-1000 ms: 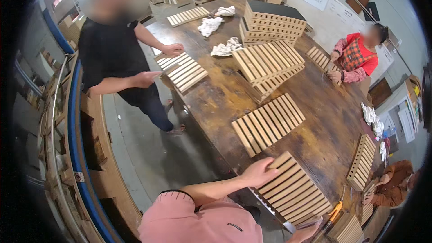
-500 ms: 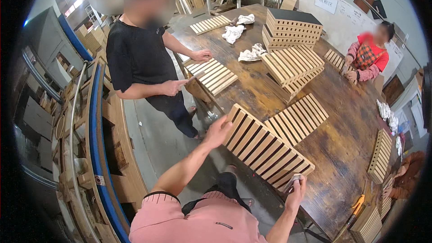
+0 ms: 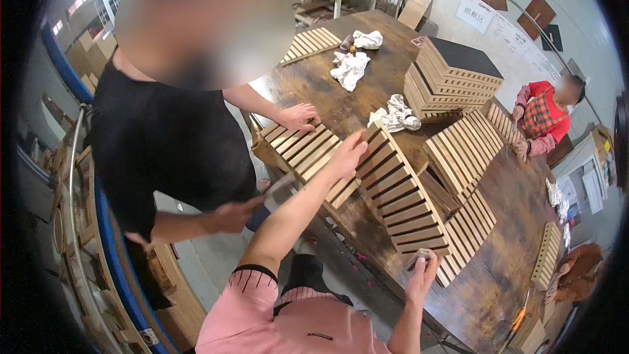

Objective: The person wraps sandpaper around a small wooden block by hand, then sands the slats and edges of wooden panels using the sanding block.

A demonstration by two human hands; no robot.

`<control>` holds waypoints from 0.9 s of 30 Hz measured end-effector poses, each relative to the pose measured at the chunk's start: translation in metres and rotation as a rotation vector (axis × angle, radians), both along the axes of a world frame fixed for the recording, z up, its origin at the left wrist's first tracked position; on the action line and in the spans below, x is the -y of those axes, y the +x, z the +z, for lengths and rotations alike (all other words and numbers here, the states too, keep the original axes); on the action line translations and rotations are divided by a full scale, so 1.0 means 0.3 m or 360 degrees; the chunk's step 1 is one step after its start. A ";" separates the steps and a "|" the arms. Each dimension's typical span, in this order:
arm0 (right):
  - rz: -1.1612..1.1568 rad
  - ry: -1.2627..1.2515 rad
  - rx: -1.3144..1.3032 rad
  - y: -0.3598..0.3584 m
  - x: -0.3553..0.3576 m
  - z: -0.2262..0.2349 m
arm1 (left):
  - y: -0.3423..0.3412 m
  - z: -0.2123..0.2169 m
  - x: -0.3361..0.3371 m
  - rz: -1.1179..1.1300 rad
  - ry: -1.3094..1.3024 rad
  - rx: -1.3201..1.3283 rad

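Note:
A slatted wooden panel (image 3: 403, 190) is held tilted above the table's near edge, its slats facing me. My left hand (image 3: 347, 156) is closed round its far upper end. My right hand (image 3: 422, 274) is at the near lower corner, fingers closed on a small greyish pad (image 3: 419, 257) against the panel's edge; its exact kind is unclear. Behind the raised panel lies another slatted panel (image 3: 470, 233), flat on the table and partly covered by it. A stack of slatted panels (image 3: 465, 151) sits just beyond.
At left, a co-worker in black rests one hand on a slatted panel (image 3: 308, 151). White rags (image 3: 396, 115) and a block-like pile of panels (image 3: 455, 78) stand farther back on the brown table (image 3: 485, 301). Two people work at right, near orange-handled pliers (image 3: 519, 321).
My hands have swung the panel away from me and turned it steeper, over the table. The co-worker in black has leaned closer, and the whole view has shifted.

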State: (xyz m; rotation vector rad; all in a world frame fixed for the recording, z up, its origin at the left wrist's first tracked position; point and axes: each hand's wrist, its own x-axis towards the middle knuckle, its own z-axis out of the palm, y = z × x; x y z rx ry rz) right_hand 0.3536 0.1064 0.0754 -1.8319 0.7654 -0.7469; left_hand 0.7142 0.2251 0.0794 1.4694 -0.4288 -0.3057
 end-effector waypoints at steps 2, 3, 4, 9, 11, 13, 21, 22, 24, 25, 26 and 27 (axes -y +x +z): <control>-0.0027 0.0057 -0.0059 0.126 -0.035 -0.043 | 0.164 -0.013 0.015 -0.0053 0.0045 -0.0038; -0.0008 0.0135 -0.0081 0.184 -0.060 -0.056 | 0.253 -0.067 -0.011 -0.0092 -0.0083 0.0107; 0.0058 0.0001 -0.0136 0.240 -0.091 -0.050 | 0.299 -0.079 -0.014 -0.0001 -0.0131 -0.0008; 0.0094 -0.0007 -0.0066 0.466 -0.209 -0.008 | 0.394 -0.075 -0.104 0.0517 0.0209 0.0400; 0.0077 0.0009 -0.0136 0.501 -0.206 -0.040 | 0.265 0.076 -0.132 0.0609 0.0222 0.0454; 0.0117 0.0118 -0.0064 0.546 -0.228 -0.059 | 0.169 0.110 -0.183 0.0354 0.0263 0.0704; 0.0138 -0.0116 -0.0101 0.588 -0.263 -0.059 | 0.161 0.157 -0.238 0.0453 0.0788 0.1563; 0.0135 -0.0095 -0.0083 0.587 -0.265 -0.064 | 0.173 0.158 -0.245 0.0439 0.0803 0.1632; 0.0134 -0.0078 -0.0060 0.592 -0.273 -0.060 | 0.182 0.167 -0.256 0.0411 0.0858 0.1736; 0.0144 -0.0097 -0.0028 0.597 -0.281 -0.050 | 0.188 0.170 -0.258 0.0416 0.0856 0.1740; 0.0154 -0.0117 0.0003 0.600 -0.286 -0.045 | 0.196 0.174 -0.257 0.0337 0.0891 0.1799; 0.0160 -0.0122 0.0010 0.587 -0.285 -0.064 | 0.198 0.182 -0.259 0.0263 0.0928 0.1856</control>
